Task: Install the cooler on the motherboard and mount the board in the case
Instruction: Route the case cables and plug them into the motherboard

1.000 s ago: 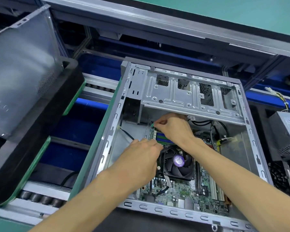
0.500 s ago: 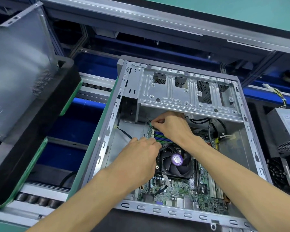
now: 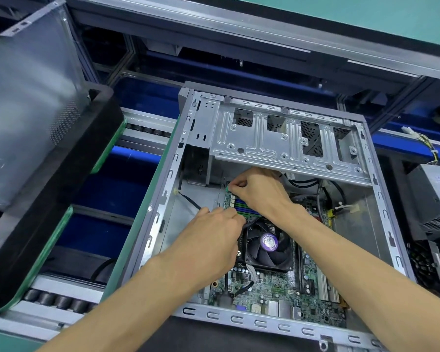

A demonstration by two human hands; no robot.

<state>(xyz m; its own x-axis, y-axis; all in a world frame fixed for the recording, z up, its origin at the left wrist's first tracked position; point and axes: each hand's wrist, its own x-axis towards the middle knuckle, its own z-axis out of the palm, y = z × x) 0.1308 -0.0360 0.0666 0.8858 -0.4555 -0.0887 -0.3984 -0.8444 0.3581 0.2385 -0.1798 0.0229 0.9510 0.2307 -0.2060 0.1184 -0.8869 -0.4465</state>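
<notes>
The motherboard [image 3: 277,293] is seen lying inside the open case [image 3: 148,240], with the cooler [image 3: 267,246] seated on it. The board's far corner, beyond the cooler, is pinched by the curled fingers of the right hand [image 3: 261,191]. Just left of the cooler, the board's edge is met by the left hand [image 3: 214,240], fingers bent; whether anything is gripped cannot be told.

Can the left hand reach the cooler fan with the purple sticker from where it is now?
Probably yes. The left hand sits just beside the cooler fan, whose top is uncovered. The right hand works farther back, near the memory slots.
</notes>
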